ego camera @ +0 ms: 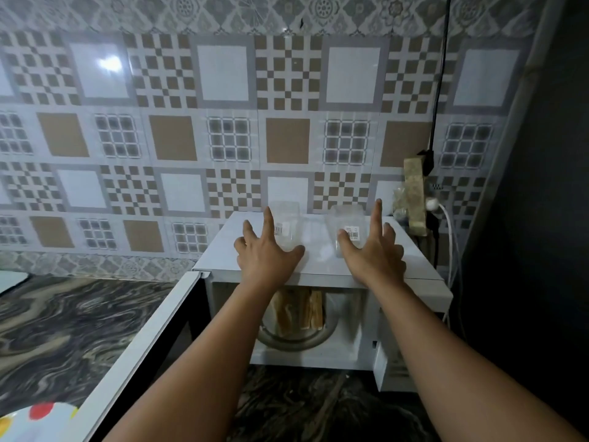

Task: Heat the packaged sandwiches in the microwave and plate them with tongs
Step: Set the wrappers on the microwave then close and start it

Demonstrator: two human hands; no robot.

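A white microwave stands on the counter with its door swung open to the left. Inside, toasted sandwiches stand on the glass turntable. Two clear plastic sandwich packages sit on the microwave's top: one on the left, one on the right, each with a barcode label. My left hand hovers with spread fingers just in front of the left package. My right hand is spread the same way by the right package. Neither hand grips anything. No tongs are in view.
Dark marbled counter stretches left and in front of the microwave. A plate with coloured dots shows at the bottom left corner. A plug and cables hang at the right by the tiled wall, beside a dark surface.
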